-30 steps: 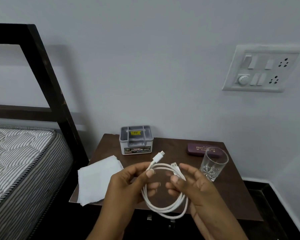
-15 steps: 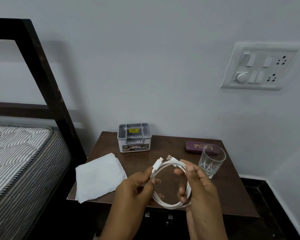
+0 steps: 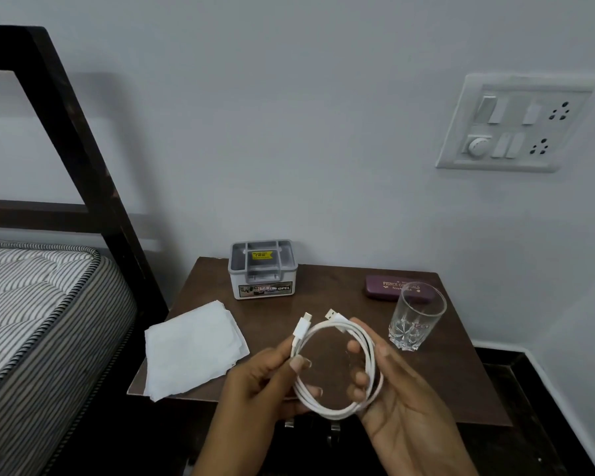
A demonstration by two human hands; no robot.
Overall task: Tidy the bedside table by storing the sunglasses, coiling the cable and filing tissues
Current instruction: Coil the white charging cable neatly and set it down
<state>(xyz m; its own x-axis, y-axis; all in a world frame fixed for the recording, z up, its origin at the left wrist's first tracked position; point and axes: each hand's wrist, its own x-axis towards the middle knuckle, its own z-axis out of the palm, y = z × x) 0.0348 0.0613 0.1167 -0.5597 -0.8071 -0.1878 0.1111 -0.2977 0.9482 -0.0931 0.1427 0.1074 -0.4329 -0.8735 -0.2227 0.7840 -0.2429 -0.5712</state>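
Observation:
A white cable is wound into a round coil above the front of the brown bedside table. My left hand pinches the coil's left side near one plug. My right hand cups the coil's right side, fingers through the loop. Both plugs stick up at the coil's top. A stack of white tissues lies on the table's left front corner. A closed maroon glasses case rests at the back right. A grey and white box stands at the back.
An empty drinking glass stands just in front of the case, close to my right hand. A bed with a striped mattress and dark frame is at the left. A switch panel hangs on the wall.
The loose loop has been gathered into a tighter, rounder coil. My hands have shifted slightly back over the table, and both plugs now sit side by side at the top.

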